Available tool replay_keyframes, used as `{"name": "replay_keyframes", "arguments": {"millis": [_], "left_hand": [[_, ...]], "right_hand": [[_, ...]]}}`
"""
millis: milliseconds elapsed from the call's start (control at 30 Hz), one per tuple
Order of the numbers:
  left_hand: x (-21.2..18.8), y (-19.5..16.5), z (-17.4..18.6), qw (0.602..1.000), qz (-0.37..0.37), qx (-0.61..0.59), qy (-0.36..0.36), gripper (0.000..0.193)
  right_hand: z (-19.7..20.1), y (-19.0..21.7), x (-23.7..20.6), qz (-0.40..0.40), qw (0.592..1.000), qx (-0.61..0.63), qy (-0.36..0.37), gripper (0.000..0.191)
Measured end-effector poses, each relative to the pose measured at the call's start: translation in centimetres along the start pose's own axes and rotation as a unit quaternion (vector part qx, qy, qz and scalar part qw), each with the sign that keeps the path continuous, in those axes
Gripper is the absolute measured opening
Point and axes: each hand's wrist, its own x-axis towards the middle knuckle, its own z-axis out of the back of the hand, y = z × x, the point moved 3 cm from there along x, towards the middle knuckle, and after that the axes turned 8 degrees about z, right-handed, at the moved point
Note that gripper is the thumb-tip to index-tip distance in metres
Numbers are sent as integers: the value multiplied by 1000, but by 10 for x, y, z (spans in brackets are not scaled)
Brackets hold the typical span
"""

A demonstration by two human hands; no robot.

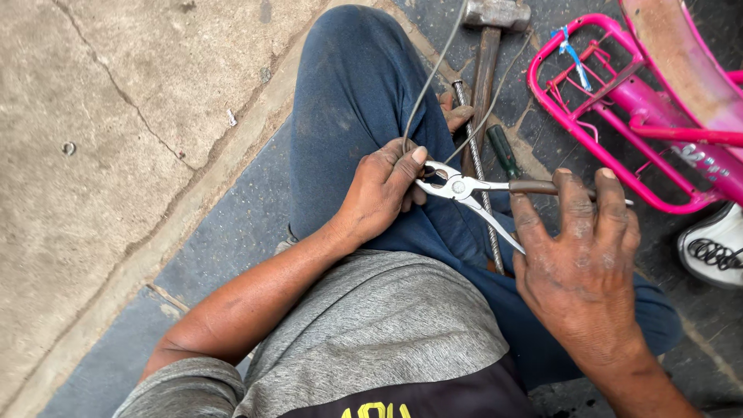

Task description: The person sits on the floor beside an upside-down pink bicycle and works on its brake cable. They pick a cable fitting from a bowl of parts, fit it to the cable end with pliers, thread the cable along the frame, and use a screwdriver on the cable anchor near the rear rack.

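Gripping the two handles of the bare-metal pliers (463, 188), the right hand (580, 259) is closing around them, one handle sheathed in brown, the other bare steel and angling down toward the palm. Pliers jaws are meeting the thin grey wire (430, 77) just beside the thumb tip of the left hand (379, 193). That left hand is pinching the wire between thumb and curled fingers, directly left of the pliers head and touching it. From the pinch, the wire is running up and away in two strands toward the top of the view. Both hands are working above the person's dark blue trouser leg (348, 101), with the grey shirt (371, 325) below them.

Behind the pliers, a ribbed steel rod (474, 147) is lying on the dark paved ground (232, 232), passing under the pliers handles. Beside the rod, a hammer with a wooden handle and steel head (489, 39) is resting farther up, and a green-handled screwdriver (503, 151) is lying just right of the rod. Right of the gripping hand, a pink metal bicycle frame with a rear rack (619, 101) is standing close by. At the far right edge, a white shoe (716, 244) is showing, belonging to another person.
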Motion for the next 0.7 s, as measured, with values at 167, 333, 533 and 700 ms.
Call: {"name": "replay_keyframes", "arguments": {"millis": [167, 333, 533, 700], "left_hand": [[2, 3, -1, 997, -16, -59, 56, 36], [0, 9, 0, 991, -46, -81, 93, 38], [-1, 15, -2, 992, -30, -83, 87, 42], [0, 16, -1, 995, -27, -61, 78, 44]], "right_hand": [[5, 2, -1, 8, 992, -128, -3, 37], [6, 2, 0, 9, 985, -171, -5, 27], [0, -7, -1, 29, 992, -118, -11, 18], [-15, -11, -3, 50, 993, -110, 9, 16]]}}
